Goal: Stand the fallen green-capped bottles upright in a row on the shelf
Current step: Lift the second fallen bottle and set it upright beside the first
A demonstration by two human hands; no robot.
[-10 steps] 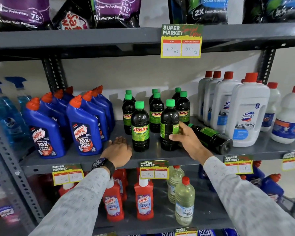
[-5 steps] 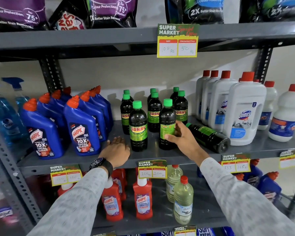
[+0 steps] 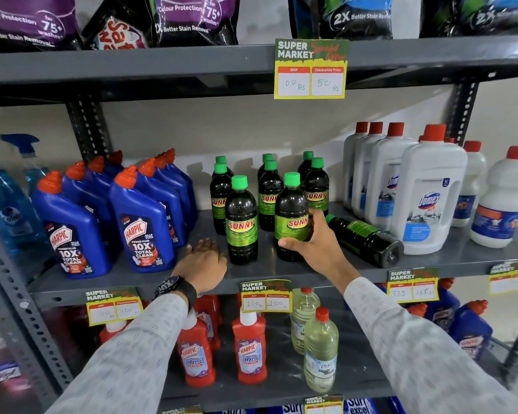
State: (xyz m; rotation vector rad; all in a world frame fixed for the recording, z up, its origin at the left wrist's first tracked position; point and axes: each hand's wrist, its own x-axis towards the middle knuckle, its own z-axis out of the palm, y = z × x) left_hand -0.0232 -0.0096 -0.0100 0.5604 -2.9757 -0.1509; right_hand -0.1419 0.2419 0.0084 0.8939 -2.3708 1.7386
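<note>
Several dark green-capped Sunny bottles stand upright in the middle of the grey shelf (image 3: 449, 258). My right hand (image 3: 314, 243) grips the front right upright bottle (image 3: 290, 210) around its label, thumb in front and fingers behind. Another front bottle (image 3: 241, 219) stands to its left. One fallen bottle (image 3: 364, 239) lies on its side behind my right wrist, cap pointing to the back left and base towards the shelf edge. My left hand (image 3: 202, 262) rests flat on the shelf, fingers apart, just left of the front bottles.
Blue Harpic bottles (image 3: 141, 222) crowd the shelf's left side and white red-capped Domex jugs (image 3: 428, 195) stand close on the right of the fallen bottle. Price tags hang on the shelf edges. Red and pale bottles fill the shelf below; detergent bags sit above.
My right hand has turned the gripped bottle, so its Sunny label now faces more forward. The left hand and the fallen bottle have stayed put.
</note>
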